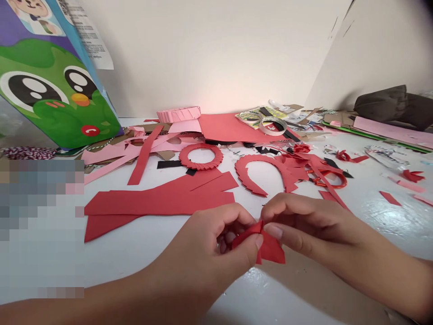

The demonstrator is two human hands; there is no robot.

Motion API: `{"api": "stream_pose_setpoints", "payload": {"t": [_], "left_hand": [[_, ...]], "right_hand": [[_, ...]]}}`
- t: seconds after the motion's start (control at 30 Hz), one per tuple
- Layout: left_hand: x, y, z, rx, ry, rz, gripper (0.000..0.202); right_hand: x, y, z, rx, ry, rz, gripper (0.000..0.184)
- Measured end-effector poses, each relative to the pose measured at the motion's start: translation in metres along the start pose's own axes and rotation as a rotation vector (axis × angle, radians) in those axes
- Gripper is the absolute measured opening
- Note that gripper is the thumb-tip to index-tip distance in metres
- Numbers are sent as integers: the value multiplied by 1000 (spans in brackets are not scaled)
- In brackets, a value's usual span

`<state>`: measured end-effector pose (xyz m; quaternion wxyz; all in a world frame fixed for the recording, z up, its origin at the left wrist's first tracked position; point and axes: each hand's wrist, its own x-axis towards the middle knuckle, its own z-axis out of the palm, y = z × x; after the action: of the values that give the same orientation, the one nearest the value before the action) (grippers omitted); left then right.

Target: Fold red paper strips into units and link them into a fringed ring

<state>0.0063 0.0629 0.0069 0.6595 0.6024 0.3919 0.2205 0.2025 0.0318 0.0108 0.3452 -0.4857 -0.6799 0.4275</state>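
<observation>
Between both hands, low in the middle of the head view, is a small folded piece of red paper (273,248). My left hand (223,243) is closed on it, thumb laid over the front and fingers curled behind. From the other side my right hand (304,221) pinches its upper edge between thumb and forefinger. Two lower flaps of the paper hang free below the fingers. Just beyond the hands lie a closed pleated red paper ring (184,158) and an open, horseshoe-shaped pleated red strip (241,174).
Red paper strips (158,201) lie at left. A pink pleated ring (178,114), red sheet (219,128) and tape rolls (272,126) stand behind. Orange-handled scissors (333,179) lie right among scraps. A green cartoon box (54,90) stands back left; a dark bag (394,107) lies back right.
</observation>
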Motion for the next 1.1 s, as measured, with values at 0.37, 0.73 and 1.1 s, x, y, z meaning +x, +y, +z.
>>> {"api": "stream_pose_setpoints", "payload": {"t": [0.37,0.73,1.1], "left_hand": [[0,1,-1,13,45,43,17],[1,0,-3,69,14,60,21],[1,0,-3,146,33,86,18]], "right_hand": [[1,1,-2,143,0,60,23],[4,5,-5,195,-24,100,22],[4,7,-3,262,-14,162,12]]}}
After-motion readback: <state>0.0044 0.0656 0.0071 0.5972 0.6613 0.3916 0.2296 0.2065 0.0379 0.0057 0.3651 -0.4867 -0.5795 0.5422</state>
